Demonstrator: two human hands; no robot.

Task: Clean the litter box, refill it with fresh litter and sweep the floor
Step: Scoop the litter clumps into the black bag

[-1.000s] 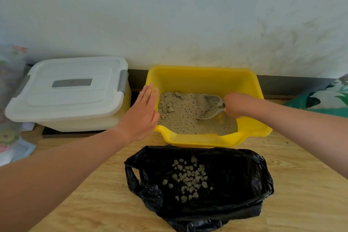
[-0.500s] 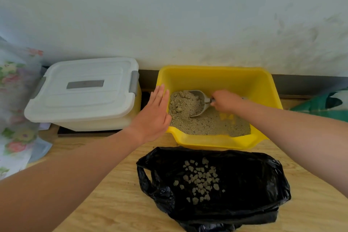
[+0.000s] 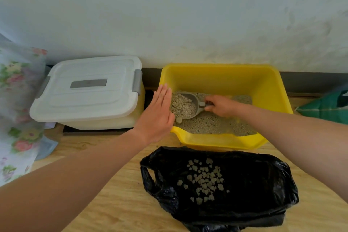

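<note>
The left grip is held flat, fingers straight, at the left rim of the litter box. Within the last second the scoop has been pushed to this end of the box and is now filled, so a lift toward the black bag at 6 o'clock is probably due. The scoop's long axis lies from 3 to 9 o'clock, with the mouth toward 9 and the handle clasped by the right grip.

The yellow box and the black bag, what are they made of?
The yellow litter box looks like hard moulded plastic: smooth walls, a slight gloss and a rounded rim. The black bag is probably thin plastic film: it is shiny, crinkled and slumps on the floor.
</note>
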